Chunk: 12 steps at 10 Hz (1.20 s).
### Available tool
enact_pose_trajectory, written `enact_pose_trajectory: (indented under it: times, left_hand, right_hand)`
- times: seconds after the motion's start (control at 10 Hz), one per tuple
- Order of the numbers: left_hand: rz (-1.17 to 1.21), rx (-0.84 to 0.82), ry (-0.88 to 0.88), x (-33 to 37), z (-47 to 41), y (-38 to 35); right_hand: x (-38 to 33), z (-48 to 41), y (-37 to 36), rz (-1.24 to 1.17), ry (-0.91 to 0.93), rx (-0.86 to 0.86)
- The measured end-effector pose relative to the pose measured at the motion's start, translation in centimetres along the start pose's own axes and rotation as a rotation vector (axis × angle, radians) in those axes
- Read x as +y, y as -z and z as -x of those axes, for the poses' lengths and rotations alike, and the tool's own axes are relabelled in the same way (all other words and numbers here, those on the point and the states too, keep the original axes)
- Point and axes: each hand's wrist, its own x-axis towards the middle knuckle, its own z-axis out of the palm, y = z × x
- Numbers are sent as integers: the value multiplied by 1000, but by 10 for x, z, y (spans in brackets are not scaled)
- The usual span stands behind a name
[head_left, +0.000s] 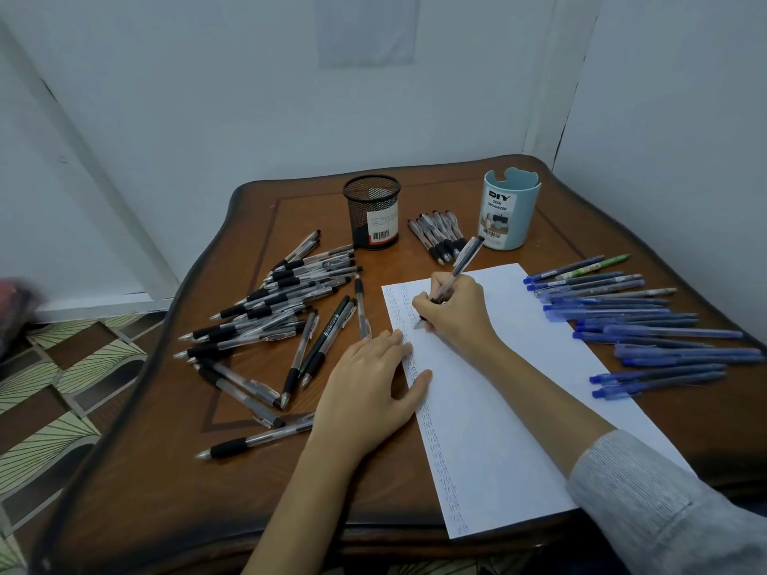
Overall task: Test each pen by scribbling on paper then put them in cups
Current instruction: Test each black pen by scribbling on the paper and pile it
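While your right hand (454,315) pinches it, pen (467,257): tip down on the paper (519,400), pointing near-left; barrel slants up toward the far right, top end near the blue cup (511,213)
Pen against hand: lower barrel runs between your thumb and fingers, tip just left of the knuckles
Left hand (369,392): flat, fingers straight, pressing the paper's left edge
Mesh cup (372,213): upright, far side of the table (307,209)

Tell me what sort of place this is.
Likely a corner of a home room: an ornate wooden table against plain white walls, patterned floor tiles beside it, and a black mesh cup and a blue cup on top.
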Motion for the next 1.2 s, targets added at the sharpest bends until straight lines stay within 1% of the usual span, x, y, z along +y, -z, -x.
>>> enact_pose_trajectory:
  times: [0.2,0.5,0.6,0.8,0.9,1.1,1.2]
  left_hand:
    - [-1,-7,6,1,0,0]
    - [0,-9,10,1,1,0]
    - [-2,-17,11,0,0,0]
    - [-5,-14,4,0,0,0]
    - [-2,-7,8,-1,0,-1]
    - [-3,-13,5,-1,0,-1]
    - [0,-9,4,-1,1,0]
  right_hand:
    - [-1,0,2,-35,-23,-5]
    - [1,-1,0,-17,-28,0]
    - [2,-2,2,-22,-32,38]
    - [2,-1,1,-34,-28,6]
    - [4,-2,1,-48,-20,32]
    - [3,-2,0,-22,-19,19]
    - [3,-2,0,-30,-7,41]
